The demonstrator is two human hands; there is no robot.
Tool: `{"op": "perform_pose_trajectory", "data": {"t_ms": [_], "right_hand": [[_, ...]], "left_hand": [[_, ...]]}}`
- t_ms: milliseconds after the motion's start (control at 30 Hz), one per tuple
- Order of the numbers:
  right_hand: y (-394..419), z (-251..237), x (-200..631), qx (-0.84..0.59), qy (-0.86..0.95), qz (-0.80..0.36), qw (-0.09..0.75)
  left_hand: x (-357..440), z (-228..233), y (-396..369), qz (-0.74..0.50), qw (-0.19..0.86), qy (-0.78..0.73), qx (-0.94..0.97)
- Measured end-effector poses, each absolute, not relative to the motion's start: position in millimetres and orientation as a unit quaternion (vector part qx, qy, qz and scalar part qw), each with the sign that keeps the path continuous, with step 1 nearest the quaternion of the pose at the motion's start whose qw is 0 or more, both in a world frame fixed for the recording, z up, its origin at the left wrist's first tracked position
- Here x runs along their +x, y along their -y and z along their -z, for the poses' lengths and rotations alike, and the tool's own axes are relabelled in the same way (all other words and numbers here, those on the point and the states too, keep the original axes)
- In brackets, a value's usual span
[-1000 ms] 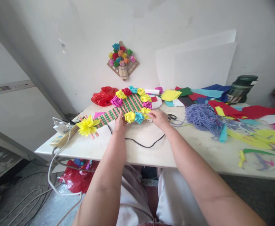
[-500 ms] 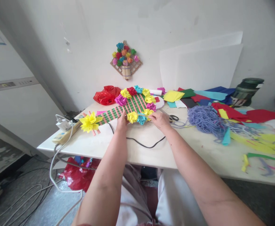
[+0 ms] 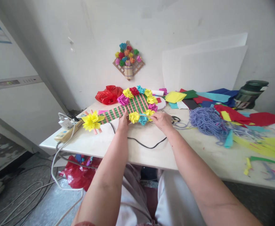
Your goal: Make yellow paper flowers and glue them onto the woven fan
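Note:
A woven green and pink paper craft [image 3: 114, 113], shaped rather like a guitar, is in front of me on the table. Yellow, blue, red and magenta paper flowers edge its wide end, and a large yellow paper flower [image 3: 92, 121] sits at its narrow end. My left hand [image 3: 122, 121] is closed on the craft's near edge beside a yellow flower [image 3: 134, 117]. Pinched in my right hand [image 3: 161, 121] is a thin light stick [image 3: 141, 115], which reaches left across the near blue flower [image 3: 143, 119]. The stick's far tip is too small to make out clearly.
Scissors [image 3: 175, 119] and a purple yarn heap [image 3: 207, 122] lie to the right, among coloured paper sheets [image 3: 175, 96] and scraps. A dark jar [image 3: 250, 94] stands behind them. A black cord [image 3: 144, 145] crosses the near tabletop. A power strip [image 3: 68, 131] is at left.
The whole view has shifted slightly, so everything appears a little further right. Both hands keep their grips, with the stick still lying across the near flowers.

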State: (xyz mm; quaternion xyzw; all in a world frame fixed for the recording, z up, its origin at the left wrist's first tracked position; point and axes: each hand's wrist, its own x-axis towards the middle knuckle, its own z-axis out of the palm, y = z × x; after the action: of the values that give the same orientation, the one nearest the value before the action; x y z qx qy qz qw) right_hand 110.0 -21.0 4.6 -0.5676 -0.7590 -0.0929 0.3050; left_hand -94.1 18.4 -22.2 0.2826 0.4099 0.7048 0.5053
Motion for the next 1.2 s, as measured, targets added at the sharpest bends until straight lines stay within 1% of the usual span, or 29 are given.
{"op": "perform_pose_trajectory", "data": {"t_ms": [300, 700, 967, 1200], "right_hand": [[8.6, 2.2, 116.5, -0.546, 0.753, 0.039, 0.366], [11.4, -2.4, 112.4, -0.517, 0.767, 0.024, 0.380], [7.8, -0.8, 111.7, -0.531, 0.758, 0.002, 0.379], [9.8, -3.2, 111.4, -0.526, 0.757, -0.039, 0.386]], "left_hand": [[-96.0, 25.2, -18.3, -0.699, 0.514, -0.389, 0.310], [-95.0, 23.3, -19.2, -0.675, 0.533, -0.405, 0.310], [-94.0, 22.6, -17.7, -0.663, 0.557, -0.385, 0.318], [-94.5, 25.5, -23.7, -0.669, 0.568, -0.377, 0.296]]}}
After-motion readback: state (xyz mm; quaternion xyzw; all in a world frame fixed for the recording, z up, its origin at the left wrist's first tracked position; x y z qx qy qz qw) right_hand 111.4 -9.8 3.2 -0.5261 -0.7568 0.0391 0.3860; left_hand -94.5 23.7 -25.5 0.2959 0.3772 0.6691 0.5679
